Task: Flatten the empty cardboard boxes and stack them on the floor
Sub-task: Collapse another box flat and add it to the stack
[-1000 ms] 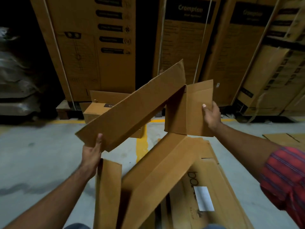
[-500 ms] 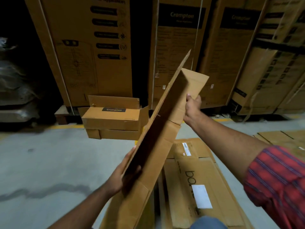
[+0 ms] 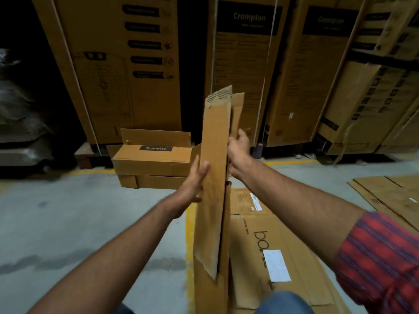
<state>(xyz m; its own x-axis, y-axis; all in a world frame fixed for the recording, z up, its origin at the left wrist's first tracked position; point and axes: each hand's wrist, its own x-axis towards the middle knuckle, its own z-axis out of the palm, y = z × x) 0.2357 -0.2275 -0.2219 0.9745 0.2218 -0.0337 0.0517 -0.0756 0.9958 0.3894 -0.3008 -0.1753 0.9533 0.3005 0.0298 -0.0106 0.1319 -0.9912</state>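
A long brown cardboard box (image 3: pixel 214 177), folded nearly flat, stands on edge in front of me, running from the bottom of the view up to mid-frame. My left hand (image 3: pixel 192 184) presses flat against its left face with straight fingers. My right hand (image 3: pixel 238 150) grips the box's right side near the top flap, fingers curled around the edge. Under and right of it lies a flattened box (image 3: pixel 267 245) with a white label on the floor. Two unflattened Crompton boxes (image 3: pixel 152 159) sit stacked behind, top flaps open.
Tall Crompton cartons (image 3: pixel 244 71) line the back wall behind a yellow floor line (image 3: pixel 190 234). More flattened cardboard (image 3: pixel 390 193) lies at the right. Grey concrete floor (image 3: pixel 68 218) spreads to the left. Wrapped goods sit in the dark far left.
The box went from open and spread between my hands to collapsed and upright. My left hand moved from gripping the lower edge to pressing the left face; my right hand came in close.
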